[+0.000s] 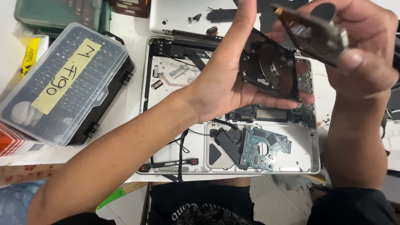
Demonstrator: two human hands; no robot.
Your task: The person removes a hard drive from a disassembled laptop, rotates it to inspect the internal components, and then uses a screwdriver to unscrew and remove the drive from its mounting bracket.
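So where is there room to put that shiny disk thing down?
A bare strip of white table lies between the clear-lidded black screwdriver-bit case and the opened silver laptop shell. Inside the shell it is crowded: a blue-green circuit board and black parts. The left hand holds the opened hard drive; the right hand holds its cover.

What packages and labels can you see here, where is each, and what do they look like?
Clear-lidded bit case: left of the laptop, black base.
Tape label: pale yellow strip on its lid, handwritten.
Yellow sticker: far left, black print.
Carton: under the case's near corner, orange and white, barcoded.
Cardboard box: lower left, brown, red symbols.
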